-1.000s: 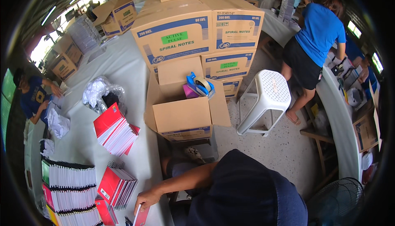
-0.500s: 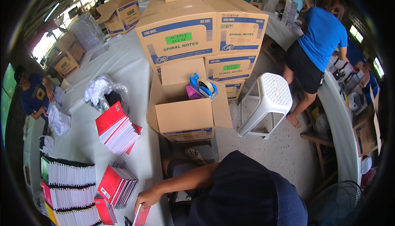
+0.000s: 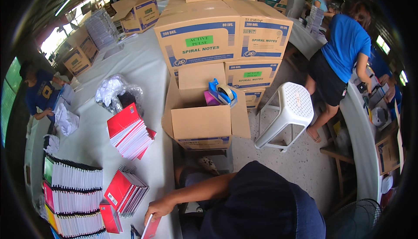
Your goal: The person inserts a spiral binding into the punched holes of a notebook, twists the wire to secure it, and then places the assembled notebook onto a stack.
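Note:
My right hand (image 3: 159, 208) reaches in from the right over the near edge of the table, its fingers closed on a red notebook (image 3: 151, 228) that stands on edge and is cut off by the lower rim. My left hand is out of view. Beside the held notebook is a small dark pair of pliers or cutters (image 3: 134, 231), only partly visible. A red notebook (image 3: 111, 218) lies to its left. Just beyond, several red spiral notebooks (image 3: 126, 192) lie in a slanted pile, coils on the right. A further fanned stack of red notebooks (image 3: 130, 131) sits farther up the table.
Tall rows of notebooks (image 3: 77, 200) line the left side. Behind the fanned stack rests a clear plastic bag (image 3: 118, 92). An open carton (image 3: 201, 123) with a blue tape dispenser (image 3: 222, 93) stands ahead, by piled cartons (image 3: 198, 43). A white stool (image 3: 294, 104) and co-worker (image 3: 344, 56) are right.
The whole view has shifted slightly, so things sit a little farther right. My right hand keeps its hold on the red notebook. More of the pliers or cutters shows now.

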Demonstrator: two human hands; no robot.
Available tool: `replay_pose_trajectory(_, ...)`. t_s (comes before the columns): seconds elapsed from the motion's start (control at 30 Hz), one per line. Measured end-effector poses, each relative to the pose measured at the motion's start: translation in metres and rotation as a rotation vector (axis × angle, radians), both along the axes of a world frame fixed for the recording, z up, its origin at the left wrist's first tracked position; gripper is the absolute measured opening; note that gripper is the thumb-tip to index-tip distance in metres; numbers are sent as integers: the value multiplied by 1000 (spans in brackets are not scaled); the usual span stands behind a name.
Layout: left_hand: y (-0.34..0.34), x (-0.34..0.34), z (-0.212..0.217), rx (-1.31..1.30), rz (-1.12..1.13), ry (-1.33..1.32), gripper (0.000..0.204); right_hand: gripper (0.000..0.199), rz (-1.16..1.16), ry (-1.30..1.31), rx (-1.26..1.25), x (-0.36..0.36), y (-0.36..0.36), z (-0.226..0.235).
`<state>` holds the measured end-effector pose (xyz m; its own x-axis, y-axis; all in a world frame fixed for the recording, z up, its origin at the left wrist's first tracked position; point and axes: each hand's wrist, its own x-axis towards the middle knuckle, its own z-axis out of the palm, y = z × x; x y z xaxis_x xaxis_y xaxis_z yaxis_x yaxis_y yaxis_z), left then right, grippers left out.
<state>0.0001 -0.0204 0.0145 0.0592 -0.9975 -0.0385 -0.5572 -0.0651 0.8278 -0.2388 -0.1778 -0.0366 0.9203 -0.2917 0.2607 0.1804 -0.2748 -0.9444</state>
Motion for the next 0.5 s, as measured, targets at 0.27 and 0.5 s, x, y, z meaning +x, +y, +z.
replay_pose_trajectory(0.27, 3, -2, -4, -122, 10, 97, 15, 32, 21, -46, -35, 1, -1, -3)
replay_pose_trajectory(0.5, 9, 3, -5, 58, 32, 55, 14, 31, 49, -40, -17, 2, 0, -5)
